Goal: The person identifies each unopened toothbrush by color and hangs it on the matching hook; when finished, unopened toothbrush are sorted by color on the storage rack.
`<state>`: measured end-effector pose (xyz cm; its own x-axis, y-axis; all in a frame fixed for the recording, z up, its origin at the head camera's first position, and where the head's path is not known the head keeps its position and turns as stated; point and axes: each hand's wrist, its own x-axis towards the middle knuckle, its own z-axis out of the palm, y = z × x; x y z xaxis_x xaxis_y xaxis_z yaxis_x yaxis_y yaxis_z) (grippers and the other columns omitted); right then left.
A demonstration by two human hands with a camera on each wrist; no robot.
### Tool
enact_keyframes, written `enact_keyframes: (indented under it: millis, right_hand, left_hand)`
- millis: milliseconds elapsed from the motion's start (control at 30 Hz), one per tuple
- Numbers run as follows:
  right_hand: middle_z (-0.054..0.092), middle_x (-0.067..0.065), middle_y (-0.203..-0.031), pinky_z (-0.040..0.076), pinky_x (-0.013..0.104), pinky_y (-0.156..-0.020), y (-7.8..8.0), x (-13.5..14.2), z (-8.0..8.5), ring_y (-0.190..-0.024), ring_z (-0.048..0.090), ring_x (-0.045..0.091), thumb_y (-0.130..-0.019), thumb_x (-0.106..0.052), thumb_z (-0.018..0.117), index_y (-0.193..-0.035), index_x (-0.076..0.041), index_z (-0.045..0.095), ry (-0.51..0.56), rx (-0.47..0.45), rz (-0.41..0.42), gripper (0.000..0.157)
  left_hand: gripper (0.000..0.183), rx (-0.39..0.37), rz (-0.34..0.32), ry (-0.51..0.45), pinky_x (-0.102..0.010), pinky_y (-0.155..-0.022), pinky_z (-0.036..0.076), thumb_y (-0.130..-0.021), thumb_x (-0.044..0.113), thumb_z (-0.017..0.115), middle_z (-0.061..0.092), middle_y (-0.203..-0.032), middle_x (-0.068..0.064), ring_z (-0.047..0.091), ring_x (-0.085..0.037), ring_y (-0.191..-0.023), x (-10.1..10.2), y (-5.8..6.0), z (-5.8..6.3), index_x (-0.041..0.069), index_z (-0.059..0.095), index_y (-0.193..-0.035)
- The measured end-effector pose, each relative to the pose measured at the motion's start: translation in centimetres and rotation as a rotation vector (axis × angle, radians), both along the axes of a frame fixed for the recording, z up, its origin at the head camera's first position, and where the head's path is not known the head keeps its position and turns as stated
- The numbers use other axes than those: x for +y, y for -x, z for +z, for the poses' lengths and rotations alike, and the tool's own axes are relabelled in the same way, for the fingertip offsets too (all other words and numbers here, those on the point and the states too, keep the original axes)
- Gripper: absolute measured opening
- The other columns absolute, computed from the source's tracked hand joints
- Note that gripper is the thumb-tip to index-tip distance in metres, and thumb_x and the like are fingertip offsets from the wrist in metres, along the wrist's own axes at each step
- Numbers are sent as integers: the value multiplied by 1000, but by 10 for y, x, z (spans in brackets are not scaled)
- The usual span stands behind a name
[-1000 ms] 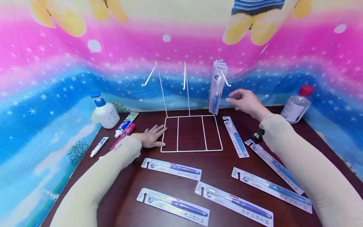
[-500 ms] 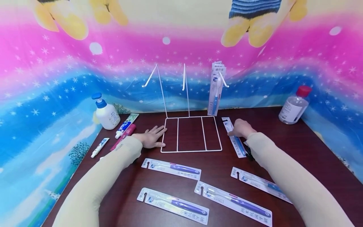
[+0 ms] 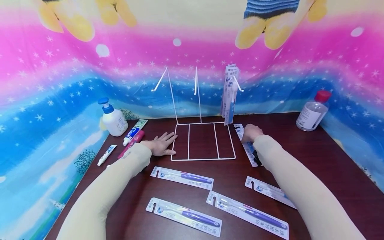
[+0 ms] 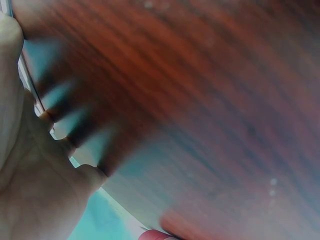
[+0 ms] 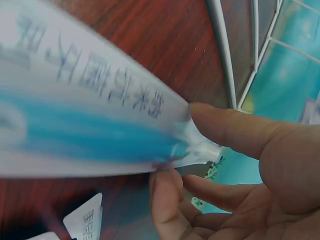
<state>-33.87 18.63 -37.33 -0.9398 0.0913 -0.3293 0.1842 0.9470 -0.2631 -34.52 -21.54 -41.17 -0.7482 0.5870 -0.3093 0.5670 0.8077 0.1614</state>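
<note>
In the head view, my right hand [image 3: 252, 132] is over a packaged toothbrush with a blue handle [image 3: 239, 129], right of the white wire rack [image 3: 203, 160]. The right wrist view has its thumb and fingers pinching the long edges of that toothbrush pack [image 5: 100, 130]. My left hand [image 3: 160, 146] lies flat with spread fingers, palm down on the table, fingertips at the rack's left wire. Several toothbrush packs [image 3: 230, 100] hang on the rack's right hook; its left and middle hooks are bare. The left wrist view gives the left palm [image 4: 45, 185] against the dark wood.
Purple toothbrush packs [image 3: 183, 178] lie in front of the rack. Another blue pack [image 3: 267, 191] is partly under my right sleeve. Toothpaste tubes [image 3: 133, 133] and a pump bottle [image 3: 114, 121] are at left. A red-capped clear bottle [image 3: 312, 115] stands at right.
My right hand has come down from beside the hanging packs to the blue toothbrush pack on the table and now pinches it. The hanging packs have shifted slightly. My left hand stays put.
</note>
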Motion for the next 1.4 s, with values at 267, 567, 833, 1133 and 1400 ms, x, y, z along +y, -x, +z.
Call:
enact_keyframes:
  millis: [267, 567, 833, 1133, 1400]
  right_hand:
    - [56, 20, -93, 48, 39, -67, -3, 11, 0, -80, 55, 28, -77, -24, 73, -100, 8, 55, 88, 20, -48, 43]
    - [57, 22, -96, 52, 43, -70, -15, 38, 34, -77, 62, 26, -86, -21, 63, -108, 11, 52, 353, 73, -31, 40]
    - [56, 24, -115, 49, 45, -76, -50, 50, 76, -92, 59, 32, -91, -44, 50, -133, 0, 44, 512, 369, 13, 60]
    - [59, 15, -117, 48, 49, -76, -115, 20, 91, -98, 60, 30, -87, -49, 53, -128, -9, 52, 512, 668, 142, 57]
    - [61, 11, -114, 49, 48, -75, -130, -2, 94, -95, 62, 27, -87, -41, 59, -123, -10, 56, 558, 710, 229, 47]
  left_hand:
    - [80, -12, 7, 6, -62, -101, 12, -91, 54, 43, 2, -153, -13, 1, -39, -137, 1, -1, 1, 11, 8, -149]
    - [82, -3, -5, -22, -63, -101, 10, -90, 57, 41, 2, -152, -15, 0, -40, -136, -1, 1, -3, 10, 8, -149]
    - [84, 3, -8, -51, -66, -99, 9, -89, 59, 42, 4, -152, -15, 1, -42, -135, -3, 2, -3, 11, 9, -148]
    - [79, 11, -3, -20, -64, -100, 12, -91, 52, 45, 5, -152, -16, 3, -41, -136, 1, -1, 2, 8, 10, -148]
    - [80, 11, 2, -1, -63, -100, 13, -91, 52, 46, 5, -152, -14, 3, -40, -136, 2, -1, 2, 10, 10, -149]
